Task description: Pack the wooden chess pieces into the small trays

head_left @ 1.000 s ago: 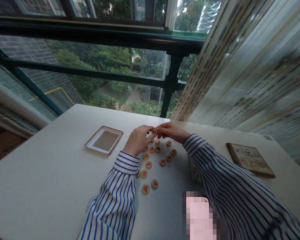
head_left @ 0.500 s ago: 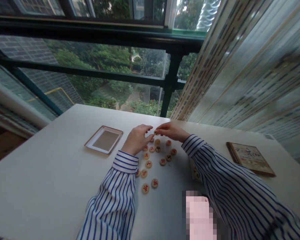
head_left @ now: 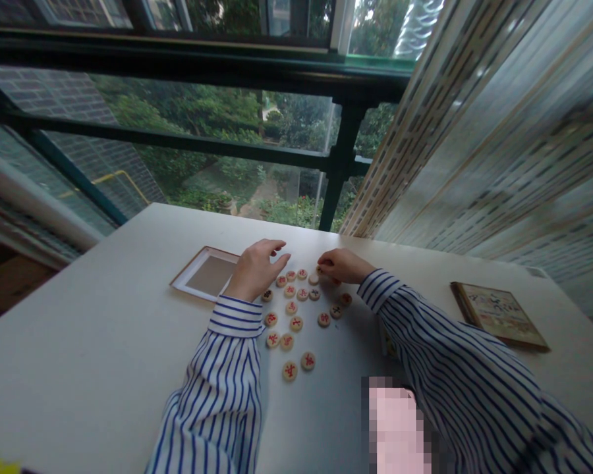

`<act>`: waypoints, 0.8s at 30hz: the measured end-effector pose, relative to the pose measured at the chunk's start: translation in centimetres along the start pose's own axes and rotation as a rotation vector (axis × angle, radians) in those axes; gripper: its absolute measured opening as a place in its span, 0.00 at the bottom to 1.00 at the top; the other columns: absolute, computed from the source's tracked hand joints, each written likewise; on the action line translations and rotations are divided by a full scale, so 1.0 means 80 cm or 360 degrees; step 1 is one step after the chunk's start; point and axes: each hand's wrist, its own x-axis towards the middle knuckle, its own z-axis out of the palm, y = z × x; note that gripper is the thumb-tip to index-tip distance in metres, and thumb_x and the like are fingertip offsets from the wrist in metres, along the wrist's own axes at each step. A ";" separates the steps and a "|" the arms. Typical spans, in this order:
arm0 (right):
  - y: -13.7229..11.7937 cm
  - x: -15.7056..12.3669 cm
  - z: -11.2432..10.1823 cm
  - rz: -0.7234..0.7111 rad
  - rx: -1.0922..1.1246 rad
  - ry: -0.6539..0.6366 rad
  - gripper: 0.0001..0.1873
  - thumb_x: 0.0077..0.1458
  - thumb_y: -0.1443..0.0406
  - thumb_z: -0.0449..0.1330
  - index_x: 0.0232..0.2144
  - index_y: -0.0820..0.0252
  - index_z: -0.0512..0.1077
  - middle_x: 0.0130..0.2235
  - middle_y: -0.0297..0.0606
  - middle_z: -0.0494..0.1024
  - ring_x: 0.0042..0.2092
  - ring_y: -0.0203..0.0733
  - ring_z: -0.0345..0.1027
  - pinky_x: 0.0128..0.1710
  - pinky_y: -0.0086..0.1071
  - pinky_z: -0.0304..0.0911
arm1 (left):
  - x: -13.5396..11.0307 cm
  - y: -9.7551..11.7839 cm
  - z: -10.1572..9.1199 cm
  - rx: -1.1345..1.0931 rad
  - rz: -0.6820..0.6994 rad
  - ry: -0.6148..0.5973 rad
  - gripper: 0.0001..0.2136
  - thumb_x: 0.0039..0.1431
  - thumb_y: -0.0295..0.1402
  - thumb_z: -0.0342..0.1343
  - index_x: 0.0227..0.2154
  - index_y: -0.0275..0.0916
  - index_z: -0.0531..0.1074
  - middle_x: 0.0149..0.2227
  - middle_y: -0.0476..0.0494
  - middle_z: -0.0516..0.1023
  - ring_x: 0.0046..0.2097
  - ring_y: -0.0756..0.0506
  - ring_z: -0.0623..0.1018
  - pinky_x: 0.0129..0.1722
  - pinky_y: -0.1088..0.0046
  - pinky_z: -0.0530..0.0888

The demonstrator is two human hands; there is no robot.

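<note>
Several round Chinese chess pieces (head_left: 291, 307) lie loosely grouped on the white table, most with red characters and a few with black ones. My right hand (head_left: 346, 266) pinches one chess piece (head_left: 319, 270) between thumb and fingertips, at the far right side of the group. Close under it lies a piece with a blank face up (head_left: 313, 279). My left hand (head_left: 257, 268) is open above the group's left side, thumb apart from the fingers and nothing in it. A black-marked piece (head_left: 267, 295) shows just below that hand.
A shallow tray-like lid (head_left: 190, 269) lies left of my left hand, partly covered by it. Below my right sleeve a small box (head_left: 386, 341) peeks out. A flat, picture-covered case (head_left: 501, 316) rests on the right. Nearest me is a pixelated pink object (head_left: 398, 428).
My left hand has moved left, away from my right hand, uncovering more pieces. My right hand has shifted slightly right and down with its piece.
</note>
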 end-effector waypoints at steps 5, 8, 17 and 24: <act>-0.003 -0.001 0.000 0.0013 -0.0047 -0.0011 0.14 0.51 0.65 0.52 0.35 0.63 0.75 0.32 0.41 0.78 0.31 0.38 0.69 0.30 0.26 0.57 | -0.001 0.000 0.000 0.0021 -0.0001 -0.0016 0.12 0.53 0.35 0.52 0.39 0.36 0.72 0.36 0.43 0.76 0.36 0.47 0.74 0.39 0.69 0.71; -0.005 -0.003 -0.001 0.0008 -0.0066 -0.0027 0.14 0.52 0.65 0.51 0.34 0.63 0.75 0.30 0.41 0.78 0.30 0.37 0.68 0.29 0.26 0.56 | -0.001 -0.002 0.002 0.0022 -0.0004 -0.0037 0.13 0.53 0.36 0.52 0.39 0.36 0.72 0.36 0.43 0.76 0.36 0.47 0.74 0.39 0.70 0.71; 0.001 -0.001 0.004 -0.0059 -0.0142 -0.0006 0.13 0.52 0.67 0.50 0.32 0.64 0.75 0.33 0.43 0.77 0.32 0.38 0.67 0.31 0.26 0.56 | -0.002 -0.004 0.003 0.0047 -0.0029 -0.0099 0.13 0.53 0.36 0.52 0.39 0.37 0.72 0.36 0.43 0.76 0.36 0.47 0.75 0.39 0.70 0.71; -0.009 -0.010 -0.001 -0.0316 -0.0205 0.0034 0.13 0.51 0.67 0.53 0.40 0.60 0.72 0.42 0.42 0.74 0.43 0.40 0.65 0.43 0.30 0.56 | -0.003 -0.017 -0.002 0.0018 -0.0071 -0.0073 0.13 0.53 0.37 0.52 0.39 0.37 0.72 0.37 0.43 0.76 0.36 0.47 0.75 0.39 0.69 0.71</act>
